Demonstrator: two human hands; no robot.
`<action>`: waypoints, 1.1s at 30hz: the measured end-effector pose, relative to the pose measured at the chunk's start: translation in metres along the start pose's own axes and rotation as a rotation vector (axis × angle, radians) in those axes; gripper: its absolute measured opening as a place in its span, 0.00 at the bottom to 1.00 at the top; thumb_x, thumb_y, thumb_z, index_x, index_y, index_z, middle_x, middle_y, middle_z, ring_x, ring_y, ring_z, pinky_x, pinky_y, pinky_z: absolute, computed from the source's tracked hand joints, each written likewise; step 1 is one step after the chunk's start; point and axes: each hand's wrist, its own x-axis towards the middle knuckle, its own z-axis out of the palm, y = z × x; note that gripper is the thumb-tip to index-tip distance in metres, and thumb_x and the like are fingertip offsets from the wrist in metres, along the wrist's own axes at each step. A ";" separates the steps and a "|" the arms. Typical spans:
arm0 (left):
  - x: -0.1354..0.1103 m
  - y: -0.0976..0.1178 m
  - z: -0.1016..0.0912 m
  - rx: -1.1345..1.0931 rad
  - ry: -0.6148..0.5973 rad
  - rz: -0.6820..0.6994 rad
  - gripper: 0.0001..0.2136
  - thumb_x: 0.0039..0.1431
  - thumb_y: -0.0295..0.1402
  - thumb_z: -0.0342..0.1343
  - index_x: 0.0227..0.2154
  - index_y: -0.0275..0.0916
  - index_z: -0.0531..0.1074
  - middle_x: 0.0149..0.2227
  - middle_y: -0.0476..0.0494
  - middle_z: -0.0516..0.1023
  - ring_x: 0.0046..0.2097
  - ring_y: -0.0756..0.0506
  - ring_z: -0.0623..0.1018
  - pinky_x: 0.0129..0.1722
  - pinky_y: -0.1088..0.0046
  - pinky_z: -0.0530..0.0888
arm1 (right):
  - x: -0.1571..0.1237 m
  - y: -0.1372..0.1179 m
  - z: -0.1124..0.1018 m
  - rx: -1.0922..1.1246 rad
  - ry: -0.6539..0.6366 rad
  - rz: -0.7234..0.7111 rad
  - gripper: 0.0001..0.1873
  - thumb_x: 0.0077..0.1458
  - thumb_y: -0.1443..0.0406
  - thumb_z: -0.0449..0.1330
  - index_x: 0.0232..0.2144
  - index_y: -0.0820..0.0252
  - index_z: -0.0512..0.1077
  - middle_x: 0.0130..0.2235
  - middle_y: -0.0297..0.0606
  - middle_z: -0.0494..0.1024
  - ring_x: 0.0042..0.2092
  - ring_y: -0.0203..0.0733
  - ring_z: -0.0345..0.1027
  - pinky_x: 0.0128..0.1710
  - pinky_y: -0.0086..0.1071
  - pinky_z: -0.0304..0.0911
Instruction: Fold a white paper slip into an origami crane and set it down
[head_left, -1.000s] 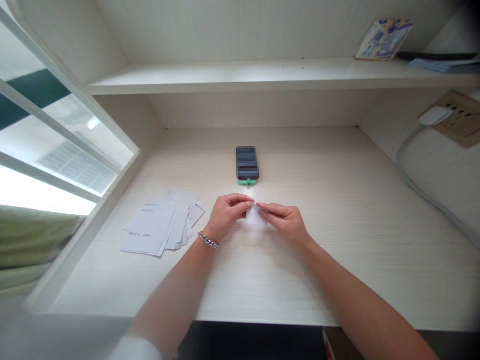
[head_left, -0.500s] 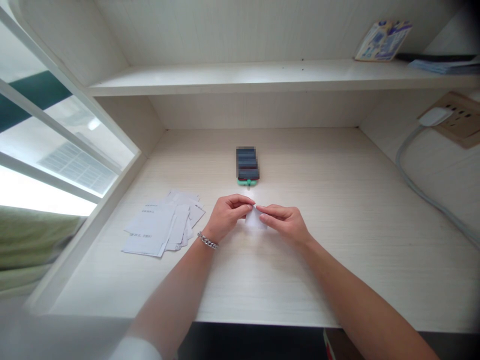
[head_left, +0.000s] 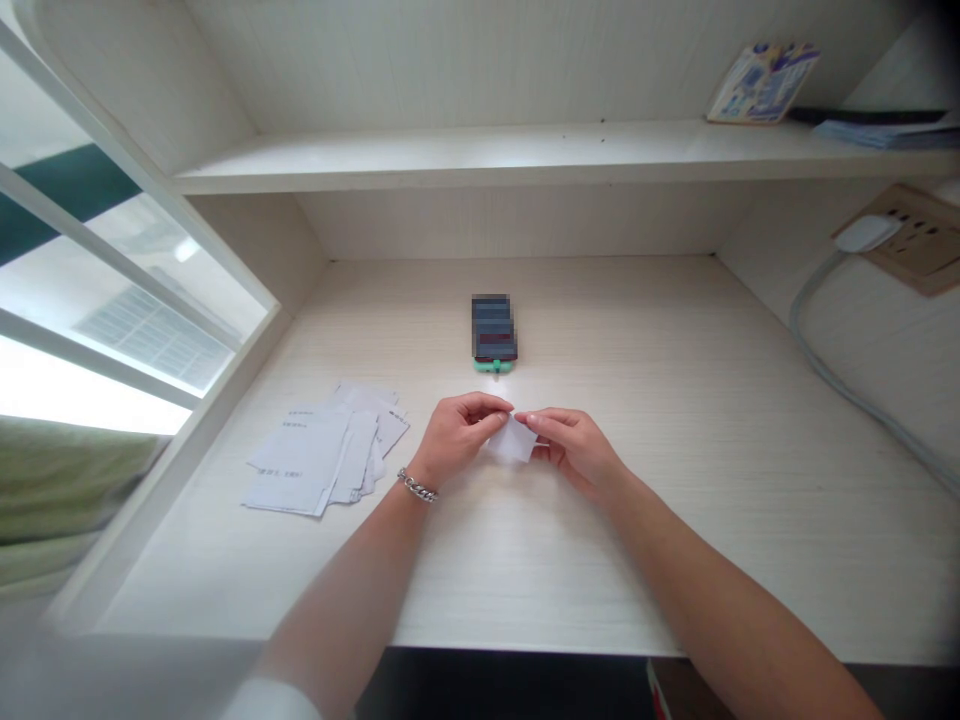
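A small folded piece of white paper (head_left: pixel 512 442) is held between my two hands, over the middle of the desk. My left hand (head_left: pixel 463 432), with a silver chain bracelet (head_left: pixel 417 486) at the wrist, pinches its upper left edge between thumb and fingers. From the other side my right hand (head_left: pixel 574 447) grips the upper right part, its thumb on top and some fingers curled behind. The paper's lower corner points down toward me. Beyond the hands lies a phone (head_left: pixel 493 330) with a green edge, its screen blurred out.
Loose printed paper sheets (head_left: pixel 307 460) lie in a pile on the left of the desk (head_left: pixel 720 480). A shelf (head_left: pixel 450 155) crosses above, bearing a small box (head_left: pixel 763 84) at right. A grey cable (head_left: pixel 832 375) hangs from a wall socket (head_left: pixel 919 240). A window (head_left: pixel 150 290) borders the left side.
My right hand has turned slightly and its lower fingers have come into view behind the paper. More of the paper's face shows, tilted further to the right.
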 end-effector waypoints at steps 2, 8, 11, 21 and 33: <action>0.000 0.000 0.001 0.008 -0.007 -0.001 0.09 0.51 0.33 0.56 0.34 0.35 0.76 0.34 0.41 0.78 0.35 0.48 0.75 0.34 0.75 0.70 | 0.000 -0.001 0.000 0.014 -0.011 0.011 0.12 0.45 0.60 0.64 0.31 0.62 0.78 0.34 0.42 0.77 0.35 0.42 0.69 0.34 0.37 0.67; 0.000 0.000 0.001 0.068 -0.017 -0.001 0.09 0.52 0.33 0.55 0.34 0.36 0.76 0.34 0.42 0.79 0.34 0.48 0.75 0.32 0.76 0.70 | 0.001 0.001 -0.002 -0.008 0.013 0.035 0.13 0.37 0.63 0.69 0.29 0.60 0.78 0.31 0.39 0.77 0.34 0.41 0.70 0.34 0.37 0.67; 0.000 -0.001 0.001 0.071 -0.018 -0.002 0.09 0.52 0.33 0.55 0.34 0.36 0.76 0.34 0.42 0.79 0.35 0.47 0.75 0.33 0.75 0.70 | 0.001 0.001 -0.003 0.002 0.002 0.035 0.12 0.39 0.62 0.68 0.29 0.60 0.77 0.31 0.38 0.77 0.34 0.40 0.70 0.35 0.37 0.67; 0.000 -0.002 0.002 0.052 -0.025 -0.003 0.09 0.52 0.33 0.55 0.35 0.36 0.76 0.35 0.41 0.79 0.35 0.47 0.76 0.34 0.74 0.71 | 0.002 -0.002 -0.004 0.050 -0.037 0.089 0.10 0.44 0.61 0.65 0.29 0.63 0.77 0.31 0.41 0.76 0.33 0.41 0.70 0.34 0.37 0.68; 0.000 -0.002 0.003 0.031 -0.001 -0.033 0.10 0.50 0.33 0.56 0.34 0.35 0.76 0.35 0.40 0.79 0.36 0.47 0.76 0.34 0.74 0.71 | 0.003 0.005 -0.002 -0.051 0.030 0.009 0.13 0.35 0.62 0.70 0.28 0.62 0.77 0.30 0.39 0.77 0.33 0.41 0.70 0.36 0.37 0.67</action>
